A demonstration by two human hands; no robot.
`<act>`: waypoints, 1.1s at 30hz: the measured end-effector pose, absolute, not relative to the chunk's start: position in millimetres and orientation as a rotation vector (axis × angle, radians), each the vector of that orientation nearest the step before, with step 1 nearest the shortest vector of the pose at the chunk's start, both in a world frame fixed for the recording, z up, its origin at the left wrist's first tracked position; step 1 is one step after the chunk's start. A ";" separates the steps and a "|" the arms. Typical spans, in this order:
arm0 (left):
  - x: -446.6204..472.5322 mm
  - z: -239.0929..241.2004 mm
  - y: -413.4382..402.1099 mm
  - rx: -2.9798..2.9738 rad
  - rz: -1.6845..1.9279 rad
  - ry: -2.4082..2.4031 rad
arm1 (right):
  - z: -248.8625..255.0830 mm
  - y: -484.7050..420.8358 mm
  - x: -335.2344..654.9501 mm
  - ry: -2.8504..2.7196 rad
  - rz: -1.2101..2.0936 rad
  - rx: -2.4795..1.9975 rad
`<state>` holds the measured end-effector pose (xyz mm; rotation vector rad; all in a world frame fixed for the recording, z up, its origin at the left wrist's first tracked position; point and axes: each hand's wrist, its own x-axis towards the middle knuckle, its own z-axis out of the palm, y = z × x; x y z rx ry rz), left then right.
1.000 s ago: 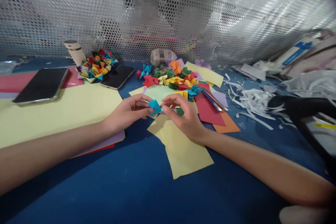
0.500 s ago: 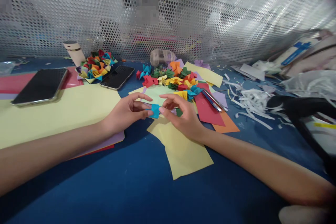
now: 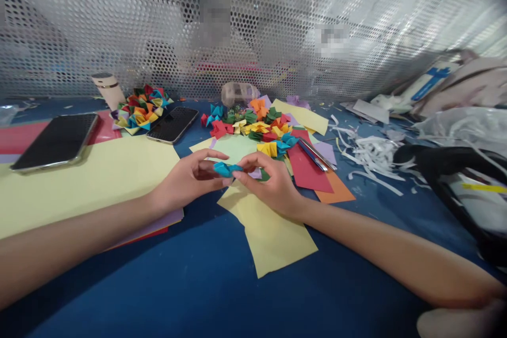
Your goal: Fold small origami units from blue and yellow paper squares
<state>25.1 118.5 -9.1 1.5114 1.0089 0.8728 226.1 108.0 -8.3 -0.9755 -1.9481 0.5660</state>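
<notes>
A small blue folded paper piece (image 3: 224, 169) is pinched between my left hand (image 3: 189, 178) and my right hand (image 3: 268, 182), just above the blue table. Both hands have their fingertips closed on it, left from the left side, right from the right. Under them lies a pale yellow sheet (image 3: 269, 232). Just beyond my fingers sits a pile of small folded paper pieces (image 3: 257, 125) in red, yellow, green, orange and blue, partly on a light green sheet (image 3: 233, 146).
A large yellow sheet (image 3: 79, 179) lies at left under two phones (image 3: 55, 140) (image 3: 172, 124). A ring of folded pieces (image 3: 138, 108) and a white cylinder (image 3: 105, 90) stand behind. Red and orange sheets (image 3: 312, 171) with scissors (image 3: 315, 152), white paper shreds (image 3: 370, 156), a perforated metal screen (image 3: 277, 26).
The blue piece has been squeezed from a flat square into a narrower folded shape between my fingertips. The view has tilted slightly, so everything sits a little lower and to the left.
</notes>
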 end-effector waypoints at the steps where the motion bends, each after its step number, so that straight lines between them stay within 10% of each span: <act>1: 25.0 -9.6 118.8 1.525 0.865 1.018 | -8.4 107.7 226.0 -1.962 0.562 -0.969; 33: 24.2 -13.1 118.1 1.481 0.914 0.940 | 14.8 176.4 281.5 -1.778 0.168 -1.191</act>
